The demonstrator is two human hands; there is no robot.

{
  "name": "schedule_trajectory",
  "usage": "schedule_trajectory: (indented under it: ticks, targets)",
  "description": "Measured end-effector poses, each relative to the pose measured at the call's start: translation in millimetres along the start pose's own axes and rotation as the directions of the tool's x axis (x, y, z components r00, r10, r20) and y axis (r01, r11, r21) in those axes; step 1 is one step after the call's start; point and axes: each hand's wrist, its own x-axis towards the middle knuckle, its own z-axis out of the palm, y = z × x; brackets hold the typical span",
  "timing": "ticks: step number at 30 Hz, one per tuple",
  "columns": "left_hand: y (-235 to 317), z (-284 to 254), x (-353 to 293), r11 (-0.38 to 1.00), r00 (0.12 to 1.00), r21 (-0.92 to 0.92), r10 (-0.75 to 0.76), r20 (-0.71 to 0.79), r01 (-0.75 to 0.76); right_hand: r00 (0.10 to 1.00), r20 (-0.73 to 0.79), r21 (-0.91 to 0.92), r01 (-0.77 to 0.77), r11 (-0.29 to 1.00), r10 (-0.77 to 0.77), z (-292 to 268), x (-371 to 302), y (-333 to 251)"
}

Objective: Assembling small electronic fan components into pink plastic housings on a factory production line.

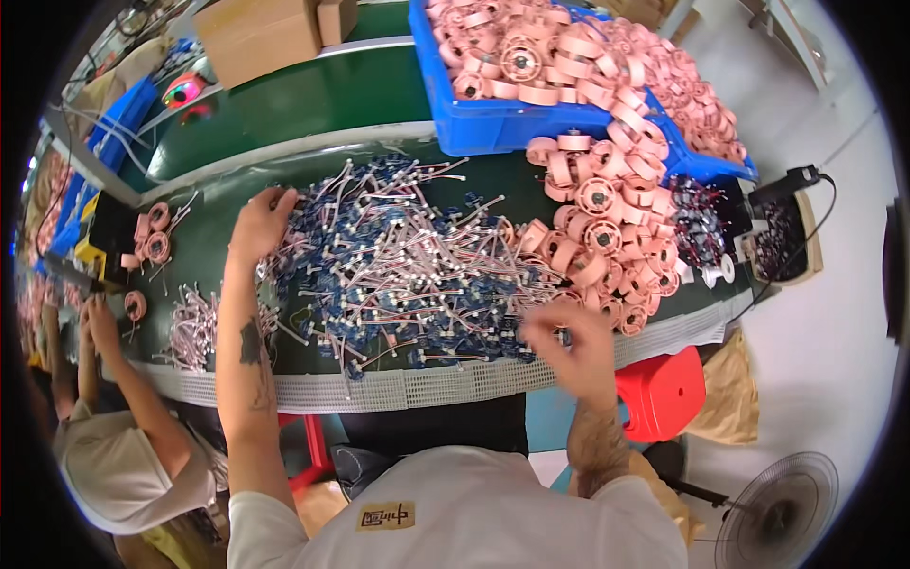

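Note:
A wide pile of small blue circuit boards with white-plugged wire leads (408, 256) covers the middle of the green bench. At its left edge is my left hand (262, 224), with curled fingers closed against the boards; what they hold is hidden. My right hand (576, 349) hovers over the pile's near right edge, bent at the fingers and smeared by motion, so its grip is unclear. Just beyond the right hand, round pink plastic housings (603, 235) lie heaped against the boards. Some of them show a dark part in the centre.
A blue bin (493, 128) overflows with pink housings at the back right. Small motors with wires (700, 223) sit right of the heap. Bundled wire leads (194, 327) lie left of my left forearm. At the far left, a co-worker's hand (100, 322) is near a pink housing (136, 305). A red stool (664, 394) stands below.

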Motion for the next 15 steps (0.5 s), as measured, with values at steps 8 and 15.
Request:
schedule_trajectory:
  ticks: [8, 15]
  targets:
    - [92.8, 32.8, -35.4, 0.916, 0.935, -0.229, 0.351, 0.054, -0.330, 0.981, -0.189, -0.473, -0.053, 0.879, -0.043, -42.7, 105.1, 43.3]
    - [138.0, 43.4, -76.4, 0.846, 0.854, 0.111, 0.518, 0.056, -0.521, 0.898, -0.423, -0.439, -0.086, 0.894, -0.121, -49.0, 39.4, 41.3]
